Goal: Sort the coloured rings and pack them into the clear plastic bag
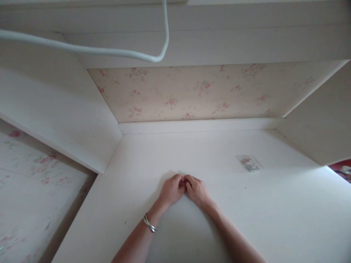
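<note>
My left hand (172,190) and my right hand (196,190) meet at the fingertips, low over the white desk top (131,182). The fingers of both are curled and pinched together. Something small and dark reddish may be between them, but it is too small and too hidden to name. Two silver bangles (150,223) circle my left wrist. To the right, a small clear plastic bag (249,163) with little brownish and grey pieces inside lies flat on the desk top, apart from my hands.
White side panels stand at the left (68,98) and right (320,117). Floral wallpaper (203,95) covers the back, below a white shelf (208,44). A white cable (117,52) hangs across the upper left. Reddish items (344,170) show past the right edge.
</note>
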### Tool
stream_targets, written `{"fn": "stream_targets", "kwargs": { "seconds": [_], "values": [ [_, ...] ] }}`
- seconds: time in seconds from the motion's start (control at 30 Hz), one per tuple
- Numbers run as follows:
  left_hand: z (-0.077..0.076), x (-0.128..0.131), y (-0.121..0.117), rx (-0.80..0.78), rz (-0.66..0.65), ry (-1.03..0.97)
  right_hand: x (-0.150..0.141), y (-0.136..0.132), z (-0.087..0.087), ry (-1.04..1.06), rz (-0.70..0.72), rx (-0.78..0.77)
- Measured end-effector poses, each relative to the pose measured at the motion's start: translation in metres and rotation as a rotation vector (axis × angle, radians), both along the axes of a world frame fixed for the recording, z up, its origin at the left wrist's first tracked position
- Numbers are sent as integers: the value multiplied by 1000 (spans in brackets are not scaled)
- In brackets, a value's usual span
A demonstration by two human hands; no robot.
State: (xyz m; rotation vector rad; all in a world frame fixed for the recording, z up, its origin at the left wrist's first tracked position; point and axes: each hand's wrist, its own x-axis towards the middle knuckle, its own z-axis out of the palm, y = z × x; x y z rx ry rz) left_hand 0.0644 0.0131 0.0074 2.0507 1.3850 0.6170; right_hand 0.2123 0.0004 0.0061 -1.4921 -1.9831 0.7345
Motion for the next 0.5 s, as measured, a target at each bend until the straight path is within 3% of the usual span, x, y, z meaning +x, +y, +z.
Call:
{"fn": "stream_targets", "kwargs": {
  "seconds": [0.5],
  "values": [
    [-1, 0, 0, 7, 4, -8, -1, -1, 1, -20, -10, -5]
  ]
}}
